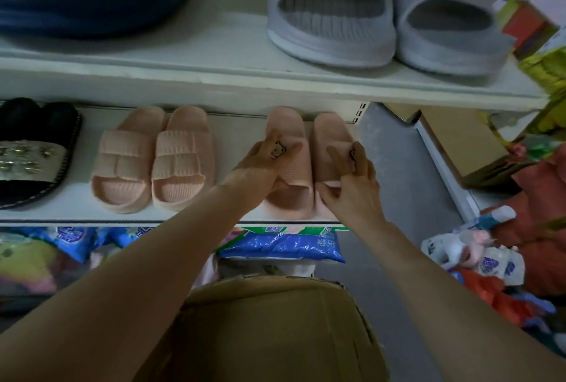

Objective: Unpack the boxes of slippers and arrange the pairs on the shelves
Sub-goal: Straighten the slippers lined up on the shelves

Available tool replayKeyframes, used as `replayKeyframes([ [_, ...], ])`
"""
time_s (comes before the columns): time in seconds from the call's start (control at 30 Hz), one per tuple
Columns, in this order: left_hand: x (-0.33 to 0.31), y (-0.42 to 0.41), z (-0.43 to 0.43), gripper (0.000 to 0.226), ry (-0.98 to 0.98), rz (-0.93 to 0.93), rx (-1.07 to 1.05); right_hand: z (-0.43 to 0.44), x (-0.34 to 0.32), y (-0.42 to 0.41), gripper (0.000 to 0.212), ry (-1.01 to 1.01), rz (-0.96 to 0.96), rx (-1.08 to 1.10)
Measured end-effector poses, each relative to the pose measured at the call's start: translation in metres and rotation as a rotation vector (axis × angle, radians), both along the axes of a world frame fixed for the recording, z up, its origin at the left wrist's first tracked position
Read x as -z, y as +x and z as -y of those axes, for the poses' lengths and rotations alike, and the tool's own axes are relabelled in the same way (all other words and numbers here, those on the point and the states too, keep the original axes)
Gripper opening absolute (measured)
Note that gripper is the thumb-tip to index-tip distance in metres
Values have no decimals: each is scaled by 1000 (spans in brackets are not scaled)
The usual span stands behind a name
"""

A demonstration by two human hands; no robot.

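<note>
Two pink slippers with small bear charms stand side by side at the right end of the middle shelf (232,216). My left hand (263,164) grips the strap of the left pink slipper (291,191), fingers over the strap and thumb under it. My right hand (352,182) pinches the strap of the right pink slipper (329,133). A brown cardboard box (275,329) sits below, between my forearms, with its top flaps shut.
A ribbed pink pair (153,161) and a black studded pair (33,152) stand further left on the same shelf. A grey pair (382,17) rests on the upper shelf (214,75). Blue packets (281,244) lie under the shelf. Boxes and bags crowd the floor at right.
</note>
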State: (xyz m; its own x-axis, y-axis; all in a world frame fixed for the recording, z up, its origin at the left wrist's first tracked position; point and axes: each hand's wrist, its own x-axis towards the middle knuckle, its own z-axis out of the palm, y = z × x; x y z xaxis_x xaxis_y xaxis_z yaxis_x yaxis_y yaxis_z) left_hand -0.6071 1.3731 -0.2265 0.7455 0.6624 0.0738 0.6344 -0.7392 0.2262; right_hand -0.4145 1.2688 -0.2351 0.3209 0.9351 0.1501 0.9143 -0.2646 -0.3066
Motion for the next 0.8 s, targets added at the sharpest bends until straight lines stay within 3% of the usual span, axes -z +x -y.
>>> replayKeyframes([
  [0.37, -1, -2, -3, 78, -70, 24, 21, -11, 2, 3, 75, -5, -59, -36],
  [0.53, 5, -3, -5, 76, -95, 29, 4, -12, 1, 1, 76, -110, -48, -22],
  [0.7, -2, -15, 9, 72, -5, -6, 14, -6, -18, 3, 71, -254, 134, -72],
  [0.8, -12, -23, 22, 73, 119, -42, -24, 4, -33, 4, 51, -164, 229, -227],
])
